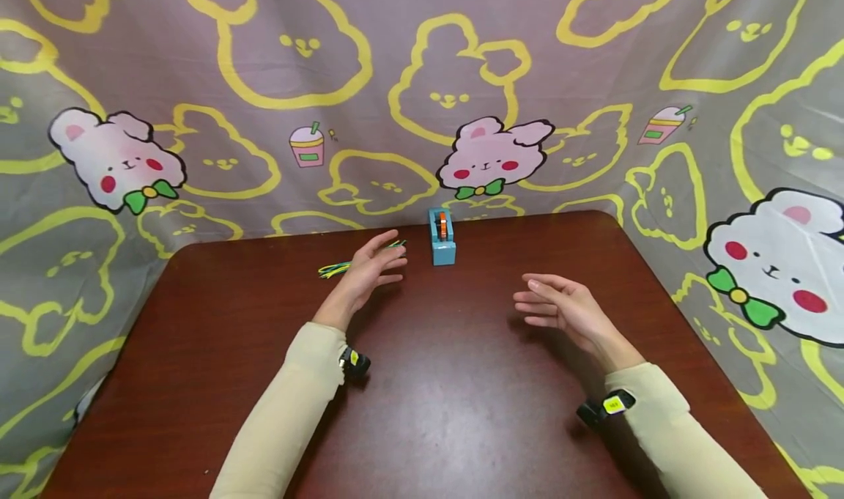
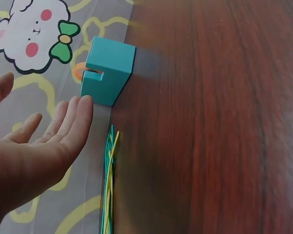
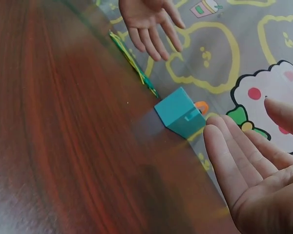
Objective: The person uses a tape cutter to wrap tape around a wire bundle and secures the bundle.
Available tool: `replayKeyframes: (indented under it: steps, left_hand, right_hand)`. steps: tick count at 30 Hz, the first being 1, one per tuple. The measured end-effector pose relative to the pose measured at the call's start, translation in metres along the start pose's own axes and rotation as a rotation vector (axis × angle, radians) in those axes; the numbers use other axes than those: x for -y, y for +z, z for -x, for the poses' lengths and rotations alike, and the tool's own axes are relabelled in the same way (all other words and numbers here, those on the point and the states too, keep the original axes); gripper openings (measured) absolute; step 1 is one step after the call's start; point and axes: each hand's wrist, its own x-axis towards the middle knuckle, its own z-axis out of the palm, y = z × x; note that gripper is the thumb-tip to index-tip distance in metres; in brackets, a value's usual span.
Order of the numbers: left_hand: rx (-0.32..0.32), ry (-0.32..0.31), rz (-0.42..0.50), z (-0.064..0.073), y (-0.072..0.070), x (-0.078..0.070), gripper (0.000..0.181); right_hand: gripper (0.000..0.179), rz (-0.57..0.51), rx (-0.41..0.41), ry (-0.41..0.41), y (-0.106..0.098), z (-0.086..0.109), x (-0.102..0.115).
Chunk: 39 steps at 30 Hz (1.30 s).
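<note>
My left hand hovers over the far left part of the table with fingers spread, holding nothing. Behind it lies a loose bundle of thin green and yellow strands, partly hidden by the hand in the head view. A teal block-shaped holder, resembling a tape dispenser, stands near the back edge. An orange ring sits inside its slot. My right hand is held above the table to the right of the holder, palm turned inward, fingers loosely bent and nothing in them.
The dark red-brown wooden table has rounded back corners. A grey cloth printed with yellow outlines and white bunnies hangs behind it and along both sides. Each wrist wears a black strapped device over a cream sleeve.
</note>
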Motion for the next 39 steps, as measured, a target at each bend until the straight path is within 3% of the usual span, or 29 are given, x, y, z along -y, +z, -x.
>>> replayKeyframes:
  steps: [6, 16, 21, 26, 39]
  left_hand:
    - [0.000, -0.018, 0.016, -0.012, 0.010, 0.006, 0.053]
    - [-0.007, -0.029, -0.101, -0.039, 0.030, 0.004, 0.049]
    - [-0.029, -0.023, -0.075, -0.052, 0.036, 0.013, 0.046]
    - [-0.038, -0.023, -0.106, -0.059, 0.045, 0.013, 0.048]
    - [-0.078, -0.037, -0.207, -0.069, 0.052, 0.019, 0.044]
  right_hand:
    - [0.047, -0.007, -0.009, 0.012, 0.006, -0.011, 0.002]
    - [0.050, 0.010, -0.010, 0.024, 0.014, -0.032, 0.004]
    - [0.047, -0.014, 0.009, 0.020, 0.019, -0.043, 0.006]
    - [0.047, -0.005, -0.004, 0.035, 0.022, -0.054, 0.010]
    - [0.047, -0.024, 0.015, 0.082, 0.041, -0.090, 0.009]
